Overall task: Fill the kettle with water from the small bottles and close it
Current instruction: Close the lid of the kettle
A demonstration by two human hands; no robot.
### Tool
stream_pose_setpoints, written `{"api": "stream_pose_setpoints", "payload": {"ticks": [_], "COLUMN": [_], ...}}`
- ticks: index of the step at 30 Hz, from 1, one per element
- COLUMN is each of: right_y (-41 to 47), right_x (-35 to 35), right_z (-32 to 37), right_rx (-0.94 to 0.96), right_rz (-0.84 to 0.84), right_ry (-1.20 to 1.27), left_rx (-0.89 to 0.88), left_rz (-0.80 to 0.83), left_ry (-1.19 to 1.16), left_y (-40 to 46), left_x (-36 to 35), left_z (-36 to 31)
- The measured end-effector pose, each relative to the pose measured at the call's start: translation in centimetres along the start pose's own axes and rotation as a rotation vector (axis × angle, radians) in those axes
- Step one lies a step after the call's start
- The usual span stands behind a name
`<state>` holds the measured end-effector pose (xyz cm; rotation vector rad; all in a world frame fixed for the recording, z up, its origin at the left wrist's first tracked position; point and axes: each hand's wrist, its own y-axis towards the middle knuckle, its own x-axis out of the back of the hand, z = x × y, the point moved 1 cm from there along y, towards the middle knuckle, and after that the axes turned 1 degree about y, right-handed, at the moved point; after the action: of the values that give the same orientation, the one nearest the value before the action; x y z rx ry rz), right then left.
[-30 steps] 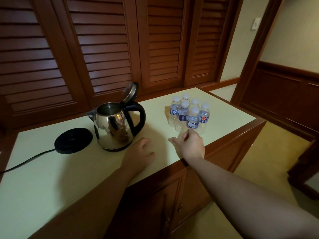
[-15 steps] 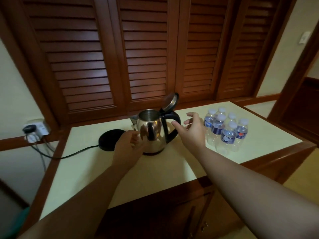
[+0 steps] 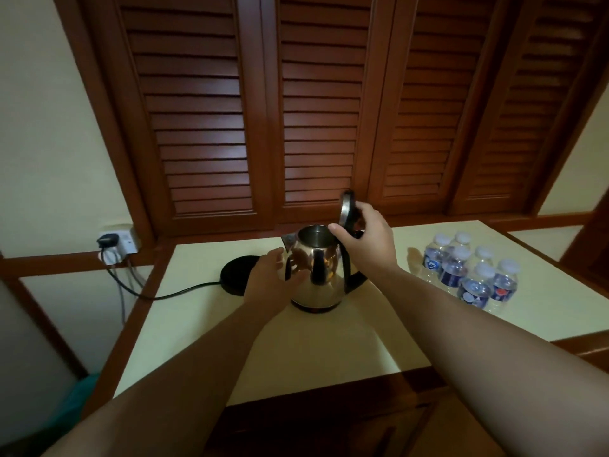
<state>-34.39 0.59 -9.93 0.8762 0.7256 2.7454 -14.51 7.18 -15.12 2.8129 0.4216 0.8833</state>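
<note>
A stainless-steel kettle (image 3: 315, 270) is standing upright on the pale table (image 3: 346, 338), off its base, with its mouth uncovered and its hinged lid (image 3: 346, 208) tilted up nearly vertical above the black handle (image 3: 352, 272). The left hand (image 3: 269, 281) is lying against the left flank of the kettle body, fingers extended and relaxed along the metal, thumb toward the viewer. The right hand (image 3: 369, 239) is reaching over the handle side, its fingers curling round the raised lid's rim while the thumb is pointing toward the open mouth; the grip appears to be on the lid itself. Just left of the kettle, partly hidden behind the left hand, the round black power base (image 3: 235, 273) is sitting on the table, and its dark cord (image 3: 171, 293) is running off the left edge up to a wall socket (image 3: 120, 240). To the right of the kettle, well apart from both hands, a cluster of small water bottles (image 3: 469, 270) with white caps is standing upright, all capped. Dark louvred wooden doors (image 3: 313, 103) are filling the background behind the table.
</note>
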Motion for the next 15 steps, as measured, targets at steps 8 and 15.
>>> {"api": "stream_pose_setpoints", "payload": {"ticks": [8, 15], "right_y": [1.1, 0.6], "right_x": [-1.6, -2.6], "right_z": [1.3, 1.3], "right_rx": [0.221, 0.257], "right_rz": [0.230, 0.230], "right_ry": [-0.292, -0.385], "left_rx": [-0.088, -0.119], "left_rz": [0.006, -0.002], "left_ry": [0.022, -0.001], "left_y": [-0.3, -0.4], "left_x": [-0.8, -1.1], "left_z": [-0.1, -0.3]}}
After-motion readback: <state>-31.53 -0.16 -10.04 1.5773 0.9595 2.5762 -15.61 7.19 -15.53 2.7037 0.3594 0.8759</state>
